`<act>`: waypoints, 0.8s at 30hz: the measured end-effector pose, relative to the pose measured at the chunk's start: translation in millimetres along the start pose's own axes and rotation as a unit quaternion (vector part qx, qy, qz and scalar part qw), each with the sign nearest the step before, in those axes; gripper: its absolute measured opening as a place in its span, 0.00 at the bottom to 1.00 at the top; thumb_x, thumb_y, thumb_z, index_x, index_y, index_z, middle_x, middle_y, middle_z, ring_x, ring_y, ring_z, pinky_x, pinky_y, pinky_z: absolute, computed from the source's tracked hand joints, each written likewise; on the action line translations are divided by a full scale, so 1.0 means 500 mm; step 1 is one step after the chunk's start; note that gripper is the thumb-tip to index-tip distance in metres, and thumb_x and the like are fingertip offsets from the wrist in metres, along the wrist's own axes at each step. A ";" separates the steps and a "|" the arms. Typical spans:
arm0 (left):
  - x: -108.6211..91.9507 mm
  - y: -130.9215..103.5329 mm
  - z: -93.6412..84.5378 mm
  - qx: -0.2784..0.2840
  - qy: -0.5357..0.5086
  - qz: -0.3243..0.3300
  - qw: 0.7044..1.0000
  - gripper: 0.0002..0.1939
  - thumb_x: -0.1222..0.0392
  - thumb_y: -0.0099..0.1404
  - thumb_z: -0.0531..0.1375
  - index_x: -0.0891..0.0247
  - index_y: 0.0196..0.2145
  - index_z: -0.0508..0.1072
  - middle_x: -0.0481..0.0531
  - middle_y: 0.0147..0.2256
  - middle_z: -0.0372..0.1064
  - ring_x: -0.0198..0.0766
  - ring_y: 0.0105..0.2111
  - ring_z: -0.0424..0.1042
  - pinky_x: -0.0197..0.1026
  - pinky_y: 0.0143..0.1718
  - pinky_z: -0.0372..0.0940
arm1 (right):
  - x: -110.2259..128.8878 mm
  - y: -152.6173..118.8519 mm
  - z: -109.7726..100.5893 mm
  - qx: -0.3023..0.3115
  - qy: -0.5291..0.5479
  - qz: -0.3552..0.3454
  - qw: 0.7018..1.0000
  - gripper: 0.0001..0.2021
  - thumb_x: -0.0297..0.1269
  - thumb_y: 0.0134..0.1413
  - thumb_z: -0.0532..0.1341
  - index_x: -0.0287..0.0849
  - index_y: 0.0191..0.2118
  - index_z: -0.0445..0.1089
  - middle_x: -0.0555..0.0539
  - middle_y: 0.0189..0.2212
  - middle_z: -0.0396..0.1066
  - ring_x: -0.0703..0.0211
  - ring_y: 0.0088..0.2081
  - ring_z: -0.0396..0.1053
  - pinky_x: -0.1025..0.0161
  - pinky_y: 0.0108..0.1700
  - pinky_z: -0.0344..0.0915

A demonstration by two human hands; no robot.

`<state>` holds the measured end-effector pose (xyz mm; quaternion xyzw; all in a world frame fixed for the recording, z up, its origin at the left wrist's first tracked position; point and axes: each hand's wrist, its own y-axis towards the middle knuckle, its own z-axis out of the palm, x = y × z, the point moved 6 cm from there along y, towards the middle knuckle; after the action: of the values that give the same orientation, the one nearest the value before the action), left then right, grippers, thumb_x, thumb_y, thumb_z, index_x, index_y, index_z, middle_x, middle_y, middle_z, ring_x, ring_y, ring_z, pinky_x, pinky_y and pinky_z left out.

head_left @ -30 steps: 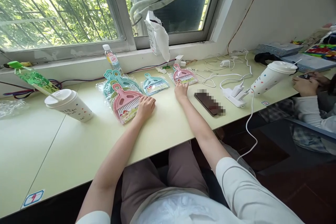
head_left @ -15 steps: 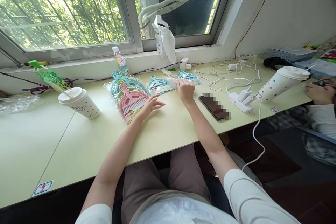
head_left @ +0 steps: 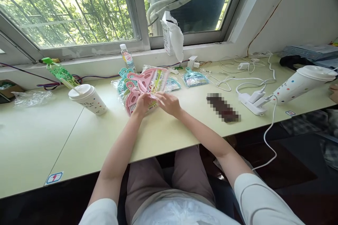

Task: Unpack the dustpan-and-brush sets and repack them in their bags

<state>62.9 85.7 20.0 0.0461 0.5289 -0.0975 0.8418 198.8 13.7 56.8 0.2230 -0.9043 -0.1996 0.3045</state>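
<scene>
Pink dustpan set [head_left: 154, 79] moved left | hands [head_left: 169, 104] together, clamped on it | overlapping teal sets [head_left: 123, 74]

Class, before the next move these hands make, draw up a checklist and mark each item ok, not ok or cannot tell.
1. Pink plastic dustpan-and-brush set in clear wrap held by left hand: ok.
2. Right hand at the same set: ok; firmness of its fingers' pinch: cannot tell.
3. Wrap sealed all round: cannot tell.
4. White lidded cup with coloured dots, left side, apart from both hands: ok.
5. White charging cable kept on the pale yellow-green table: not ok, it hangs over the edge.
</scene>
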 end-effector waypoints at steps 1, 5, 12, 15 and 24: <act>-0.005 0.000 -0.004 -0.009 -0.022 0.004 1.000 0.04 0.66 0.57 0.56 0.63 0.27 0.70 0.49 0.25 0.71 0.34 0.26 0.71 0.36 0.31 0.68 | -0.015 0.004 -0.008 -0.024 -0.012 0.028 0.999 0.19 0.42 0.69 0.50 0.47 0.58 0.69 0.43 0.58 0.71 0.51 0.57 0.69 0.58 0.57 0.63; -0.008 -0.003 -0.008 -0.021 -0.048 -0.004 0.999 0.08 0.71 0.53 0.54 0.65 0.27 0.72 0.51 0.29 0.75 0.33 0.28 0.72 0.36 0.32 0.69 | -0.084 0.020 -0.018 -0.088 0.060 0.112 0.988 0.17 0.43 0.69 0.50 0.43 0.52 0.71 0.42 0.51 0.75 0.55 0.39 0.76 0.60 0.46 0.68; -0.003 -0.012 0.008 0.036 -0.005 -0.016 0.999 0.09 0.63 0.58 0.60 0.66 0.37 0.74 0.52 0.32 0.77 0.39 0.32 0.76 0.41 0.36 0.72 | -0.212 0.035 0.032 -0.133 0.447 0.269 0.843 0.16 0.50 0.52 0.67 0.44 0.38 0.68 0.50 0.33 0.77 0.61 0.34 0.75 0.61 0.43 0.72; -0.003 -0.013 0.012 0.037 -0.001 -0.023 0.999 0.13 0.53 0.66 0.58 0.64 0.43 0.74 0.54 0.36 0.77 0.44 0.39 0.77 0.44 0.42 0.73 | -0.222 0.041 0.038 -0.137 0.536 0.252 0.794 0.16 0.47 0.47 0.71 0.45 0.37 0.69 0.50 0.37 0.78 0.60 0.42 0.75 0.58 0.53 0.71; 0.002 -0.012 0.030 0.107 0.016 -0.021 0.994 0.22 0.45 0.74 0.47 0.59 0.50 0.73 0.58 0.45 0.76 0.51 0.53 0.72 0.59 0.52 0.69 | -0.230 0.040 0.036 -0.154 0.529 0.239 0.800 0.18 0.47 0.49 0.70 0.47 0.43 0.69 0.48 0.44 0.76 0.60 0.49 0.74 0.57 0.57 0.68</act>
<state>75.1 76.9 25.8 0.1264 0.5295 -0.1704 0.8213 263.7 94.5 0.4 0.0205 -0.5846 -0.1085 0.8038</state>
